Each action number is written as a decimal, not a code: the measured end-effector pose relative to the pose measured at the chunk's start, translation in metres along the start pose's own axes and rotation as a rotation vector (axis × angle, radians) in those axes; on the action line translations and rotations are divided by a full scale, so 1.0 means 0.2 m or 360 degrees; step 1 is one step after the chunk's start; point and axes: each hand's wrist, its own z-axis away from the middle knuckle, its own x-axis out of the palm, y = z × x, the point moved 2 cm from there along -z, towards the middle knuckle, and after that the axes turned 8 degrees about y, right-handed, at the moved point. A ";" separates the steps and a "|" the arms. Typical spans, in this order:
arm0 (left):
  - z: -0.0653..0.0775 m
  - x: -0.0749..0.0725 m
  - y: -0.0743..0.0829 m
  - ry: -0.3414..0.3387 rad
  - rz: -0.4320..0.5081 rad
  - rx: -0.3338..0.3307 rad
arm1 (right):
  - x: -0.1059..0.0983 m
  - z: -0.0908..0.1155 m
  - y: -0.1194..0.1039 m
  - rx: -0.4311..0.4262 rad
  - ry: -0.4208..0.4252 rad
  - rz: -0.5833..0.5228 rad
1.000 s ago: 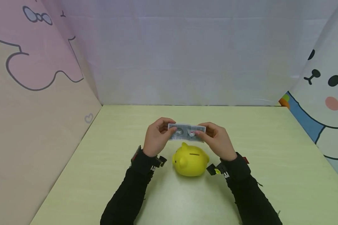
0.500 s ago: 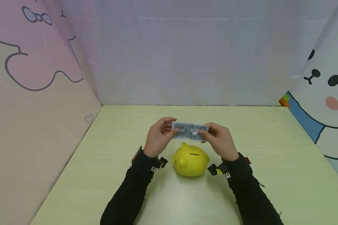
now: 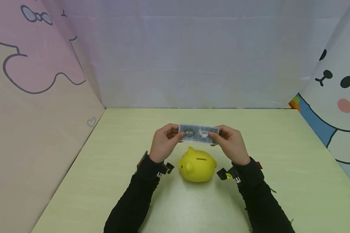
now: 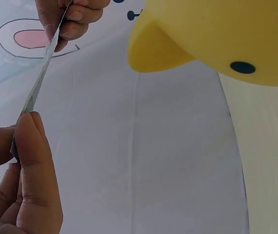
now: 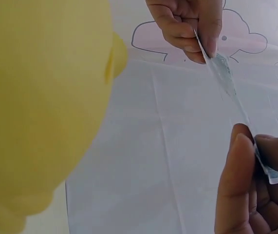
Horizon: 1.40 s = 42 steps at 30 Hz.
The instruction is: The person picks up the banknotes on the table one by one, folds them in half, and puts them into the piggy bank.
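A small grey-blue banknote with a printed oval and a small white figure is stretched between both hands. My left hand pinches its left end between thumb and fingers. The other end is pinched the same way by my right hand. Just nearer to me than the note, a yellow piggy bank stands on the table, its dark slot facing up and its head to the left. Both wrist views show the note nearly edge-on, with the piggy bank close beside it.
The pale yellow-green table ends at a white cloth backdrop. Cartoon-printed panels stand on the left and right. Small black cameras are strapped at both wrists, near the sides of the piggy bank.
Both hands have shifted slightly to the right and away with the banknote, the right hand a little farther. The note now lies flatter between them. The piggy bank has stayed in place.
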 end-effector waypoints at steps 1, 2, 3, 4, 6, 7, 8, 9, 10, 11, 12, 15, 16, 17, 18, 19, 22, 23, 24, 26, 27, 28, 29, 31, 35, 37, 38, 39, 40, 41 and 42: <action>0.00 0.00 0.00 0.0003 -0.0001 -0.0002 | 0.00 0.00 0.00 0.0004 0.0001 0.0000; 0.00 0.00 0.00 0.0005 0.0001 -0.0004 | 0.00 0.00 0.00 0.0007 0.0003 0.0001; 0.00 0.00 0.00 0.0007 0.0001 -0.0007 | 0.00 0.00 0.00 0.0012 0.0004 0.0000; 0.00 0.00 0.00 0.0007 0.0003 -0.0011 | 0.00 0.00 0.00 0.0018 0.0007 0.0001; -0.01 -0.01 0.01 0.0010 0.0000 -0.0018 | 0.00 -0.01 0.00 0.0031 0.0013 0.0006; -0.01 -0.01 0.01 0.0012 -0.0002 -0.0019 | 0.00 -0.01 0.00 0.0037 0.0016 0.0008; -0.01 -0.01 0.01 0.0013 0.0002 -0.0020 | 0.00 -0.01 0.00 0.0042 0.0017 0.0010; -0.01 -0.01 0.01 0.0014 0.0005 -0.0020 | 0.00 -0.01 0.00 0.0045 0.0019 0.0012; -0.01 -0.01 0.01 0.0014 0.0006 -0.0018 | 0.00 -0.01 0.00 0.0046 0.0020 0.0014; -0.01 -0.01 0.02 0.0015 0.0008 -0.0018 | 0.00 -0.01 0.00 0.0046 0.0020 0.0014; -0.01 -0.02 0.02 0.0013 0.0015 -0.0018 | 0.00 -0.01 0.00 0.0045 0.0019 0.0011; 0.00 -0.01 0.03 -0.0006 0.0041 -0.0033 | 0.00 -0.01 -0.01 0.0040 0.0020 0.0013; 0.00 -0.01 0.03 -0.0012 0.0047 -0.0038 | 0.00 -0.01 -0.01 0.0041 0.0022 0.0016; 0.00 -0.01 0.03 -0.0018 0.0054 -0.0044 | 0.00 -0.01 -0.01 0.0044 0.0024 0.0021; 0.00 -0.01 0.04 -0.0025 0.0061 -0.0050 | 0.00 -0.01 -0.01 0.0047 0.0025 0.0026; 0.00 -0.01 0.04 -0.0029 0.0061 -0.0058 | 0.00 -0.01 -0.01 0.0051 0.0026 0.0031; 0.01 -0.01 0.05 -0.0036 0.0037 -0.0080 | 0.00 -0.01 -0.01 0.0069 0.0029 0.0042; 0.01 -0.01 0.05 -0.0041 0.0026 -0.0088 | -0.01 -0.01 -0.01 0.0075 0.0030 0.0045; 0.01 -0.01 0.05 -0.0047 0.0018 -0.0096 | -0.01 -0.01 -0.02 0.0079 0.0030 0.0048; 0.01 -0.01 0.06 -0.0060 0.0003 -0.0110 | -0.01 -0.01 -0.02 0.0083 0.0033 0.0051; 0.01 -0.01 0.06 -0.0066 0.0004 -0.0114 | -0.01 -0.01 -0.02 0.0081 0.0034 0.0053; 0.01 -0.01 0.07 -0.0069 -0.0001 -0.0118 | -0.01 -0.01 -0.02 0.0080 0.0033 0.0053; 0.02 -0.01 0.07 -0.0072 -0.0005 -0.0115 | -0.01 -0.01 -0.02 0.0077 0.0033 0.0054; 0.02 -0.01 0.07 -0.0079 0.0009 -0.0115 | -0.01 0.00 -0.02 0.0076 0.0030 0.0052; 0.02 -0.01 0.08 -0.0097 0.0081 -0.0107 | 0.00 0.00 -0.01 0.0081 0.0022 0.0030; 0.02 0.00 0.08 -0.0109 0.0123 -0.0111 | 0.00 0.00 -0.02 0.0079 0.0019 0.0011; 0.02 0.00 0.08 -0.0110 0.0133 -0.0114 | 0.00 0.00 -0.02 0.0080 0.0018 0.0004; 0.02 0.00 0.08 -0.0115 0.0139 -0.0121 | 0.00 0.00 -0.02 0.0081 0.0017 0.0003; 0.02 0.00 0.08 -0.0121 0.0142 -0.0133 | 0.00 0.01 -0.02 0.0082 0.0016 0.0001; 0.02 0.01 0.08 -0.0128 0.0143 -0.0143 | 0.00 0.01 -0.02 0.0082 0.0015 0.0001; 0.02 0.01 0.07 -0.0139 0.0148 -0.0155 | 0.00 0.01 -0.02 0.0083 0.0012 0.0000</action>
